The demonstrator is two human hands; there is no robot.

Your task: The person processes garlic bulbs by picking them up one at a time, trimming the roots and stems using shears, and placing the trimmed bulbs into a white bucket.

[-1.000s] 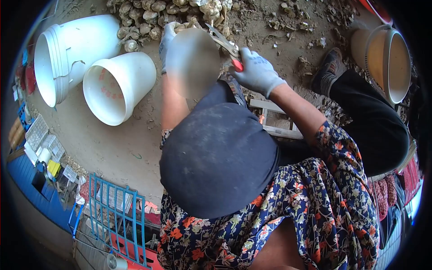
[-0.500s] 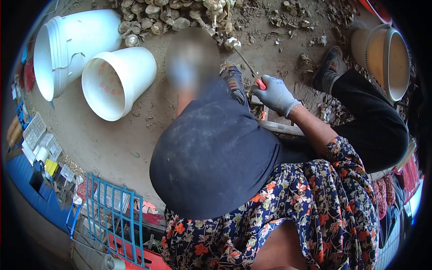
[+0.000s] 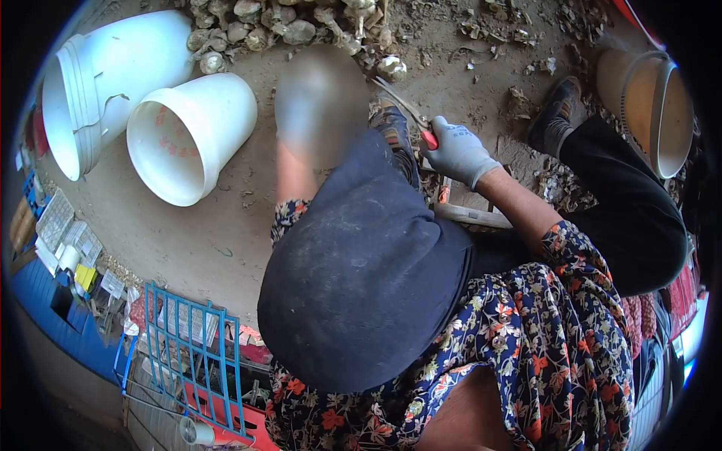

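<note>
My right hand (image 3: pixel 456 153), in a grey-white glove, is wrapped round the red handles of a pair of shears (image 3: pixel 406 107). The metal blades are apart and point up and left, near a pale garlic bulb (image 3: pixel 392 68) on the ground. A blurred patch covers my left hand (image 3: pixel 304 120) at the top centre, so its fingers and anything in them are hidden; the forearm shows below it. Just above lies a pile of garlic bulbs (image 3: pixel 297 31) with dry stalks.
Two white buckets (image 3: pixel 233 113) (image 3: pixel 143 56) lie on their sides at the left. Another bucket (image 3: pixel 673 120) stands at the right. A blue metal rack (image 3: pixel 192 346) is at lower left. Dry scraps litter the dirt floor near my shoes (image 3: pixel 556 109).
The shears have swung open and tilted further left, away from the pale bulb. My left forearm shows more, with its sleeve now visible. The view has shifted slightly.
</note>
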